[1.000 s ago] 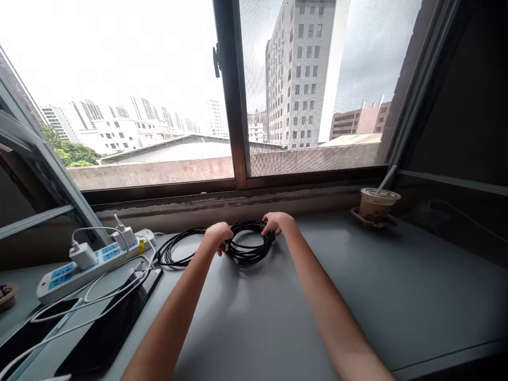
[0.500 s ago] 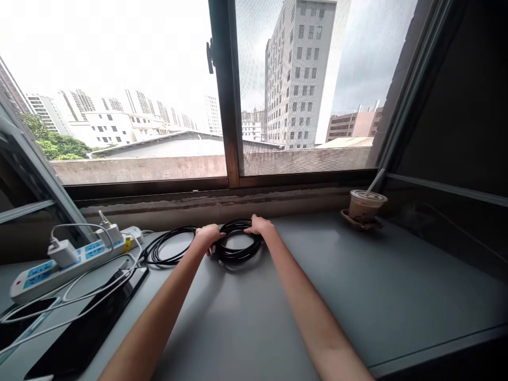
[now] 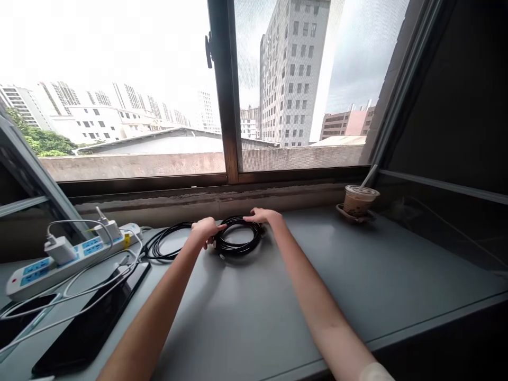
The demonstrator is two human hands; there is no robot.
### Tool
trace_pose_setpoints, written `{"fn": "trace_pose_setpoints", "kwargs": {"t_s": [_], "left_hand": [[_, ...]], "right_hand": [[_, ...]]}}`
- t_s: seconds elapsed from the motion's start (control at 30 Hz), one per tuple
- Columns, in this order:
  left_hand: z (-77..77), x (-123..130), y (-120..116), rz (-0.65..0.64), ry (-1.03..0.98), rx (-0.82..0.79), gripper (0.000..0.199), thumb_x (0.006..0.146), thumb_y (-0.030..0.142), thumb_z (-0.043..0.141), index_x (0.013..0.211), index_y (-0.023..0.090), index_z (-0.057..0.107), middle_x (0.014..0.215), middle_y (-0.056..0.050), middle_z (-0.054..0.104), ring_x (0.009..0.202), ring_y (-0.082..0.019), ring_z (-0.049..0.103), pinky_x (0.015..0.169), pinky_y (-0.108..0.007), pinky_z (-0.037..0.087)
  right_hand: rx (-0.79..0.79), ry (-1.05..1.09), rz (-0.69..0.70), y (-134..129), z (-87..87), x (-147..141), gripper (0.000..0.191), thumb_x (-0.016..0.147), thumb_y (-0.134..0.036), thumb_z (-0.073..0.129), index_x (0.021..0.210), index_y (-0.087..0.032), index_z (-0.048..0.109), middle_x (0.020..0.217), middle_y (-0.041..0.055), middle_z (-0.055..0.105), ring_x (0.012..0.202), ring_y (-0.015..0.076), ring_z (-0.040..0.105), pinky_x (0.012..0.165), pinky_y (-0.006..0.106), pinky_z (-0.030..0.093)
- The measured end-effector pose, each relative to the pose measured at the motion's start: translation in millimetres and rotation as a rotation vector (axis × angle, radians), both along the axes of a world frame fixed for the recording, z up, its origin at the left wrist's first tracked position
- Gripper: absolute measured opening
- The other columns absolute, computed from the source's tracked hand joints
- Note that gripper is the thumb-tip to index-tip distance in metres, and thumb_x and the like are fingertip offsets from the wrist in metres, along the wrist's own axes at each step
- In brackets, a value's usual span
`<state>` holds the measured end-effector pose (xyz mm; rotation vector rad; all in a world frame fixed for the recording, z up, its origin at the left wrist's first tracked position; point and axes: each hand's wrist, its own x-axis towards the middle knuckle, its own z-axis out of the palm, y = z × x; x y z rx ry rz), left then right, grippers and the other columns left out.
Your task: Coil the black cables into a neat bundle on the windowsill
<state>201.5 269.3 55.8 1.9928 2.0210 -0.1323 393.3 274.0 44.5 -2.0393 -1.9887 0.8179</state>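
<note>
A coiled black cable lies on the grey tabletop near the window wall. My left hand is closed on the left side of this coil, its thumb over the loops. On the upper right side, my right hand has its fingers wrapped over the loops. A second black cable coil lies just to the left, partly hidden behind my left hand and forearm. Small connector ends show at the left of the held coil.
At the left are a white power strip with plugged-in chargers, white cables and a black tablet. A drink cup with a straw stands at the back right. A window frame rises behind.
The camera view has shifted slightly. My right hand's wrist is bent more and its fingers lie flatter on the coil. The held coil sits in nearly the same place.
</note>
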Motion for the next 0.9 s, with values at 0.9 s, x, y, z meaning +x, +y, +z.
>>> {"fn": "trace_pose_setpoints", "kwargs": {"t_s": [0.9], "left_hand": [[58.2,-0.5,-15.5,0.056,-0.231,0.437,0.039,0.079,0.054,0.04,0.066,0.021,0.055,0.06,0.002,0.067,0.056,-0.018,0.064,0.064,-0.029,0.039]], "right_hand": [[0.756,0.787,0.386,-35.0,92.9,3.0,0.023,0.087,-0.019,0.051,0.108,-0.013,0.057,0.082,0.0029,0.064,0.068,0.0099,0.062,0.064,0.022,0.049]]}}
